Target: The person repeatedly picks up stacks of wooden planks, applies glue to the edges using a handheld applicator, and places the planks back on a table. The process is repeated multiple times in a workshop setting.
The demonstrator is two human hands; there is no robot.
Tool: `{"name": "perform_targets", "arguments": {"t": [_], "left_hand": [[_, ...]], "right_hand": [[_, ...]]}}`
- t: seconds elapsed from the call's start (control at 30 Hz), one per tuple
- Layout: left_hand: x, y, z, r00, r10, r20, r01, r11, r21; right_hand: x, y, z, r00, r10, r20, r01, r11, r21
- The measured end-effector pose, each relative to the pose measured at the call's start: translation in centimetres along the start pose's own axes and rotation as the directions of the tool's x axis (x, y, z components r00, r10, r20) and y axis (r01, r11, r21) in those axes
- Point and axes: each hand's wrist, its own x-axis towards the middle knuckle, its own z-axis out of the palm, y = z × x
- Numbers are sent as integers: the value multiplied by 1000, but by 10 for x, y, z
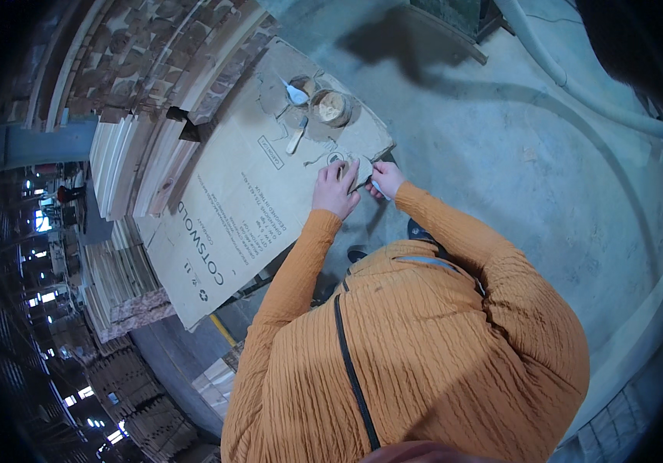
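Observation:
Over the near right edge of a large printed cardboard sheet (246, 193), my two hands are close together. Fingers of my left hand (337, 189) grip a small pale piece (363, 168), whose kind I cannot make out. My right hand (387, 180) is closed on a thin tool with a pale handle; its dark end points toward the left hand. Farther back on the cardboard stands a round tub (332, 108) of beige paste. Beside it is a smaller dark container (299, 86) with a blue-white utensil (296, 94) in it. A flat tool with a pale handle (296, 139) lies in front of them.
Stacked timber boards (142, 166) rise along the left side of the cardboard, with more stacks (127, 282) nearer. Concrete floor (516, 162) stretches to the right. A thick pale hose (547, 58) curves across the far right. Below the hands, dark shoes (357, 253) show.

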Motion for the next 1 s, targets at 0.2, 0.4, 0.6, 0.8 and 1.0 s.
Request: {"name": "perform_targets", "arguments": {"t": [0.2,0.4,0.6,0.8,1.0], "left_hand": [[9,14,-8,990,-28,136,-11,961,278],[11,11,-30,929,-44,369,-45,973,227],[12,12,-23,932,-39,361,-72,954,290],[29,30,-30,910,-44,412,-123,922,368],[25,27,-26,878,-10,478,-196,904,380]], "right_hand": [[1,7,0,999,-2,34,-2,992,125],[0,4,2,982,162,102,-188,907,376],[5,2,-5,972,69,223,-137,941,309],[12,17,-7,978,-207,-6,206,976,-70],[8,6,-8,958,128,257,-222,897,382]]}}
